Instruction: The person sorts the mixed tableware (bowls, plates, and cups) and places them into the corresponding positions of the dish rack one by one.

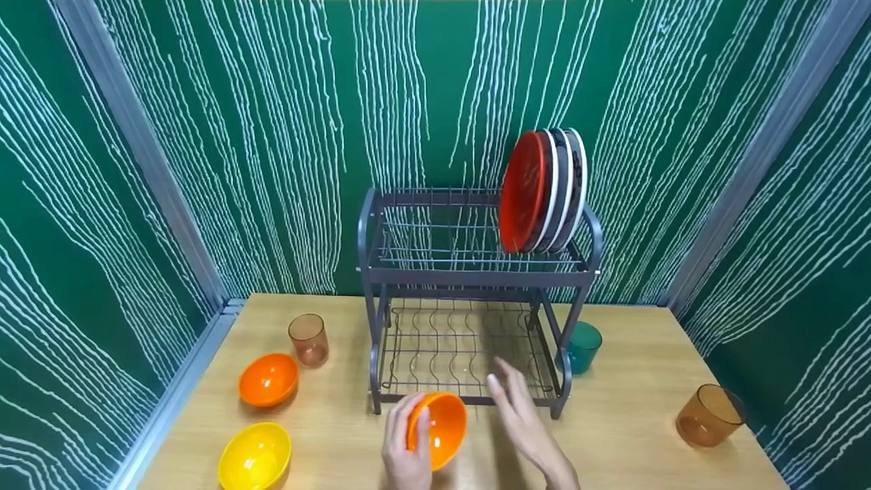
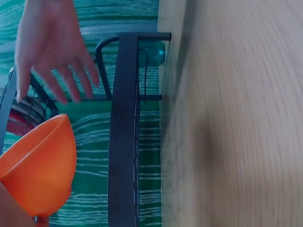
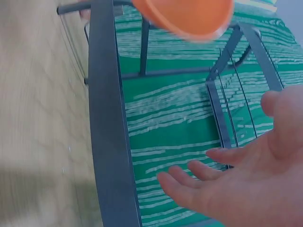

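My left hand (image 1: 407, 446) grips an orange bowl (image 1: 448, 430) by its left side, thumb at the rim, with the bowl tipped so its inside faces right. In the left wrist view the same bowl (image 2: 45, 165) appears from outside, raised above the table. To its right my right hand (image 1: 525, 425) holds nothing, its fingers extended toward the lower shelf of the dish rack (image 1: 476, 278). Seen from the right wrist, that hand (image 3: 246, 184) has its fingers spread and slightly bent, apart from the bowl (image 3: 189, 14).
Several plates (image 1: 524, 194) stand upright at the upper shelf's right end. Left of the rack are a brownish cup (image 1: 308, 340), another orange bowl (image 1: 268, 380) and a yellow bowl (image 1: 255, 456). A green cup (image 1: 584, 347) and an amber cup (image 1: 708, 416) stand to the right.
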Demonstrator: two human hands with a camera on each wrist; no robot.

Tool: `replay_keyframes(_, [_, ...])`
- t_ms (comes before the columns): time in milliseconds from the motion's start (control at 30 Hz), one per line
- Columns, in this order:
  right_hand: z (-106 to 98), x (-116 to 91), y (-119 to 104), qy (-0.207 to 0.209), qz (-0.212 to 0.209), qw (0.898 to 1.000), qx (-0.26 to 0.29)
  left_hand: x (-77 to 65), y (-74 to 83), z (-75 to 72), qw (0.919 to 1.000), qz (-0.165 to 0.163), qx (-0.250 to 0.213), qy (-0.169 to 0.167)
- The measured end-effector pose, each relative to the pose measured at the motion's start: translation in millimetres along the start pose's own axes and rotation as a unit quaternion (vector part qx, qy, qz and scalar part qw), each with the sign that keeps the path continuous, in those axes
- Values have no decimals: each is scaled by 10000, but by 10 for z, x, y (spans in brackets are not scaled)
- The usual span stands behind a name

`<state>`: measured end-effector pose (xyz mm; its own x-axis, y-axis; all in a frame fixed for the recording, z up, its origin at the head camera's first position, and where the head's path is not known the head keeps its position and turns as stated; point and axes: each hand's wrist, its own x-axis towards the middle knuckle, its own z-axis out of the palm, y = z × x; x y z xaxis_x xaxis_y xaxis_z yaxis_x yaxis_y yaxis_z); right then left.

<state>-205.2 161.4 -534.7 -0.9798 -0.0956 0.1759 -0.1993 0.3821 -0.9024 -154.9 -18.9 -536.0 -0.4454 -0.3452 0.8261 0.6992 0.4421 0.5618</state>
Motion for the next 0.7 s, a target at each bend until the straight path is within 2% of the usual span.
replay_keyframes(233, [134, -98, -111, -735, -205, 9958, 501, -4, 66, 103, 9972, 749, -54, -43])
replay_keyframes(433, [155, -152, -155, -1217, 23, 9897, 750, 14, 99, 150, 9939, 1097, -7, -112])
replay_keyframes(533, [157, -183, -170, -1417, 4, 9857, 916, -11, 37, 185, 9901, 1395, 62, -104])
replay_keyframes(700, [160, -211, -185, -1778, 37, 9739, 1413, -146, -180, 232, 9823, 1836, 250, -275])
